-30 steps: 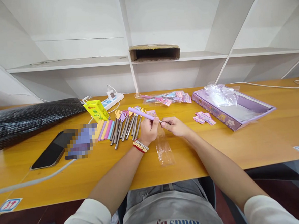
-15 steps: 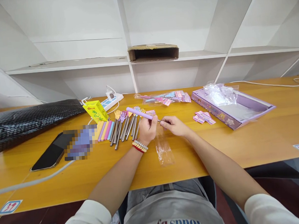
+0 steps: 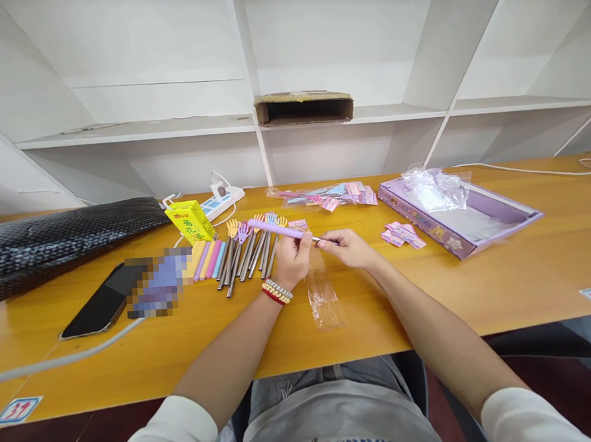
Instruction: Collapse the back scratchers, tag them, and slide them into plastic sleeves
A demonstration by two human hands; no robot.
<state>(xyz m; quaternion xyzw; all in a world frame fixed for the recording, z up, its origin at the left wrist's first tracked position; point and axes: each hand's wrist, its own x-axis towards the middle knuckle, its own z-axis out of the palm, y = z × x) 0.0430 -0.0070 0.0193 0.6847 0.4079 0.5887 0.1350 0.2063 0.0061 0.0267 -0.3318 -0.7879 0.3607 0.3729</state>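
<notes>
My left hand (image 3: 292, 258) is closed around a purple tube (image 3: 274, 229) that slants up to the left. A thin metal rod (image 3: 321, 240) joins the tube's right end, and my right hand (image 3: 346, 247) pinches the rod's far part. Below my hands a clear plastic bag (image 3: 325, 299) lies on the table. Left of my left hand are several metal rods (image 3: 250, 256) with small coloured hand-shaped heads (image 3: 245, 231). Beside them lies a row of pastel tubes (image 3: 210, 259). Small pink cards (image 3: 403, 234) rest to the right of my right hand.
A purple open box (image 3: 505, 205) holding clear bags stands at the back right. Packaged pieces (image 3: 331, 195) lie at the back. On the left are a yellow carton (image 3: 190, 221), a power strip (image 3: 224, 200), a phone (image 3: 105, 299), a white cable and a black wrapped bundle (image 3: 66, 238).
The purple tube has tilted lower at its left end, and more of the metal rod shows between my hands. My right hand has shifted very slightly. The camera view has moved a little.
</notes>
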